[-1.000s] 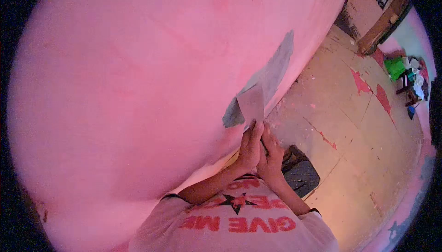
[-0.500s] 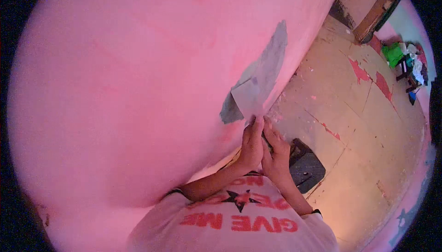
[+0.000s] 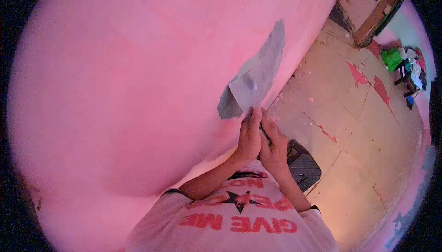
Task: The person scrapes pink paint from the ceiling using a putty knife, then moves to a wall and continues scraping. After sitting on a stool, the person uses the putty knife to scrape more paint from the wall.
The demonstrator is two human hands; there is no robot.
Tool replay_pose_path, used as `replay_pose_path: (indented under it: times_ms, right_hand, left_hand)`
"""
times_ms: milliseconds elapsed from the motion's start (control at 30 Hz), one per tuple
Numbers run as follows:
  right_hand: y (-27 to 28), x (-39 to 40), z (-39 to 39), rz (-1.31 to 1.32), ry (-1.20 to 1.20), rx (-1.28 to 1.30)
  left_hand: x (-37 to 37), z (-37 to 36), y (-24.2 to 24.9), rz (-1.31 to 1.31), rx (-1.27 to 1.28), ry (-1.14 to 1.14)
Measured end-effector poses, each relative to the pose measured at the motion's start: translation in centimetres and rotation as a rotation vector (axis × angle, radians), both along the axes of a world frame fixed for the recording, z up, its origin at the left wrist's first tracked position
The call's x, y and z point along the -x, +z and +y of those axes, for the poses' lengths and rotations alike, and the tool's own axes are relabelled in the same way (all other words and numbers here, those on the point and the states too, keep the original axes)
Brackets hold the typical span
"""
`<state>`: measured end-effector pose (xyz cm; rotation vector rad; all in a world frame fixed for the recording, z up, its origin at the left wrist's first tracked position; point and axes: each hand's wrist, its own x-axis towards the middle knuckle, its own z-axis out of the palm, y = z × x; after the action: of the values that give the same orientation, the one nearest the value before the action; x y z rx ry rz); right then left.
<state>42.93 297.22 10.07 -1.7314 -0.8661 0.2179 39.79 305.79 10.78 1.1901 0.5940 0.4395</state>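
Observation:
Both my hands are closed together round the dark handle of a putty knife (image 3: 246,88), its broad pale blade spreading away from my fingertips. My left hand (image 3: 250,137) is on the wall side, fingers stretched along the tool towards the blade. Pressed beside it, my right hand (image 3: 275,146) has its fingers wrapped over the handle, most of which they hide. Flat against the pink wall (image 3: 138,77), the blade lies over a grey patch (image 3: 271,52) of bare or filled surface. A highlight shows near the blade's middle.
Behind my right hand stands a black stool (image 3: 304,167). The worn floor (image 3: 354,127) has cracks and red patches. Farther right, clothes or cloths (image 3: 415,70) and a green bag-like item (image 3: 391,58) are heaped on a small stand. A wooden post (image 3: 377,19) rises at the upper right.
My hands and the putty knife appear slightly higher and farther left in view. The wall patch has shifted left a little too, so my head has moved. The grip is the same.

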Motion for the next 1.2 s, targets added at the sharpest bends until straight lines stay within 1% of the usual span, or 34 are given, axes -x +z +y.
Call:
replay_pose_path:
  times_ms: [33, 100, 133, 200, 233, 300, 333, 367, 433, 467, 533, 567, 600, 633, 667, 700, 767, 800, 833, 900, 933, 1000, 1033, 1100, 1133, 1167, 1200]
  right_hand:
    - [0.0, 0.0, -0.1, 0.000, 0.000, 0.001]
    - [-0.2, -0.3, 0.2, 0.060, -0.011, -0.078]
    - [-0.4, -0.1, -0.1, 0.069, -0.004, -0.073]
    - [-0.7, -0.7, -0.1, 0.004, 0.001, -0.045]
    - [-0.8, -1.4, 0.5, -0.011, -0.005, -0.053]
    - [-1.1, -1.2, 1.1, 0.000, -0.008, -0.097]
    - [-0.9, -1.3, 1.0, 0.001, 0.005, -0.091]
    - [-0.5, -1.1, 0.6, 0.025, 0.015, -0.061]
    - [-0.3, -0.9, 0.6, 0.046, 0.006, -0.042]
    - [-0.4, -1.2, 0.9, 0.014, -0.005, -0.051]
    - [0.2, -1.7, 1.4, -0.004, -0.010, -0.050]
    - [2.0, -2.0, 2.1, 0.021, -0.025, -0.086]
    - [2.9, -1.9, 2.4, 0.045, -0.045, -0.127]
    - [2.5, -1.9, 2.4, 0.033, -0.044, -0.145]
    - [1.6, -1.7, 2.0, -0.014, -0.026, -0.111]
    - [0.6, -1.5, 1.8, -0.053, -0.011, -0.070]
    - [-1.3, -0.5, 1.2, -0.023, -0.023, -0.052]
    - [-1.9, -0.2, 0.9, 0.011, -0.031, -0.028]
    - [-2.3, 0.3, 0.7, 0.027, -0.030, -0.015]
    - [-1.0, 0.1, 1.8, 0.088, -0.056, -0.082]
    - [-1.0, 0.0, 1.8, 0.091, -0.061, -0.086]
    - [-1.1, -0.2, 1.5, 0.071, -0.047, -0.057]
    - [-1.0, 0.0, 1.2, 0.082, -0.060, -0.056]
    - [-0.8, -0.3, 1.0, 0.040, -0.049, -0.034]
    - [-0.4, -0.4, 1.3, 0.041, -0.056, -0.027]
    - [0.5, -0.5, 2.0, 0.097, -0.070, -0.069]
    - [1.0, -0.6, 2.3, 0.153, -0.083, -0.116]
  left_hand:
    - [0.0, -0.2, 0.4, 0.000, 0.001, 0.000]
    - [-0.4, -0.2, 1.4, 0.034, -0.074, -0.033]
    - [0.0, -0.5, 1.0, 0.043, -0.069, -0.026]
    - [-0.7, -0.6, 0.6, 0.091, -0.210, 0.093]
    - [-1.3, -0.1, 0.6, 0.075, -0.218, 0.089]
    - [-0.9, 0.5, 1.7, 0.045, 0.054, -0.040]
    - [-0.8, 0.8, 0.9, 0.076, -0.091, -0.044]
    - [-0.5, 0.3, 0.4, 0.087, -0.083, -0.033]
    - [-0.8, -0.2, -0.2, 0.013, -0.301, 0.063]
    - [-1.7, 0.1, -0.1, 0.001, -0.305, 0.062]
    - [-2.5, 0.4, 0.2, -0.059, -0.094, 0.155]
    - [-1.9, 0.4, 0.8, -0.042, -0.083, 0.169]
    - [-0.9, 0.8, 1.8, 0.006, -0.098, 0.086]
    - [-1.2, 1.8, 2.7, 0.025, -0.136, -0.009]
    - [-0.7, 2.0, -2.0, -0.001, -0.257, 0.020]
    - [-0.8, 1.6, -1.9, -0.015, -0.274, 0.014]
    - [-0.3, 0.6, -2.1, 0.107, -0.130, 0.014]
    - [-0.2, 0.6, -2.3, 0.117, -0.122, 0.015]
    - [0.3, 0.8, -2.7, 0.083, -0.053, -0.032]
    - [0.5, 1.8, -3.2, 0.000, 0.064, -0.130]
    - [0.5, 1.8, -3.6, 0.003, 0.061, -0.135]
    - [0.7, 1.2, -4.5, 0.190, -0.276, -0.079]
    - [1.3, 1.1, -4.8, 0.200, -0.276, -0.094]
    - [1.0, 1.1, -4.0, 0.193, -0.596, -0.135]
    - [0.8, 1.4, -3.6, 0.191, -0.590, -0.143]
    - [-0.1, 2.1, -0.4, 0.093, -0.236, -0.212]
    - [-0.6, 2.5, 1.5, -0.009, 0.115, -0.270]
